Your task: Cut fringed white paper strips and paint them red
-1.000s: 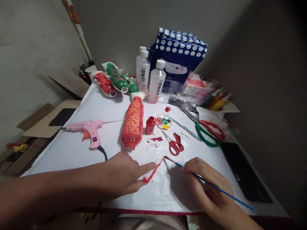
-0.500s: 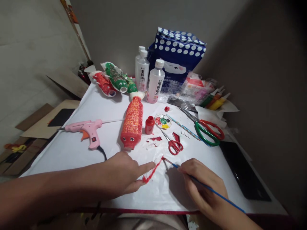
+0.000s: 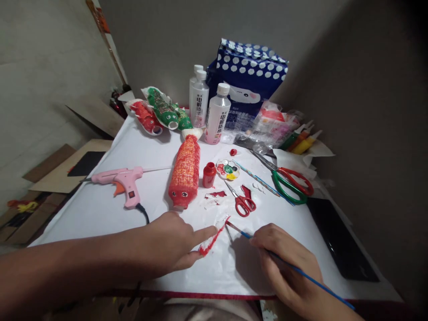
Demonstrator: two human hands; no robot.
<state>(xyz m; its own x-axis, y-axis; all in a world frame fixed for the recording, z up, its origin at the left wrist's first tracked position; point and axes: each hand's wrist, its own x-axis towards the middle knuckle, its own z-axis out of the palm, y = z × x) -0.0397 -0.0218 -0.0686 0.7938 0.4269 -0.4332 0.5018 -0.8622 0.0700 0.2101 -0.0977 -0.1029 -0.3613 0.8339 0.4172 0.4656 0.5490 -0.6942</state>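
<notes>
My right hand (image 3: 286, 256) grips a slim blue paintbrush (image 3: 309, 276) like a pen. Its bristle tip rests at the upper end of a small, thin white piece (image 3: 214, 236) with a red painted edge, lying on the white-covered table. With index finger and thumb, my left hand (image 3: 177, 243) pins this piece down; its other fingers are mostly hidden. Just beyond stands an uncapped red paint bottle (image 3: 209, 175), beside a flower-shaped palette (image 3: 228, 169) with several colours. A red-orange fish-shaped bottle craft (image 3: 185, 171) lies ahead of my left hand.
A pink glue gun (image 3: 129, 180) lies left. Small red scissors (image 3: 245, 205), large shears (image 3: 294, 185) and a black phone-like slab (image 3: 341, 238) lie right. Behind are labelled bottles (image 3: 217, 116), a blue bag (image 3: 250, 76) and green and red fish crafts (image 3: 162, 109).
My right hand and the paintbrush have shifted slightly right and down, the brush tip staying near the piece's upper end. My left hand keeps its place.
</notes>
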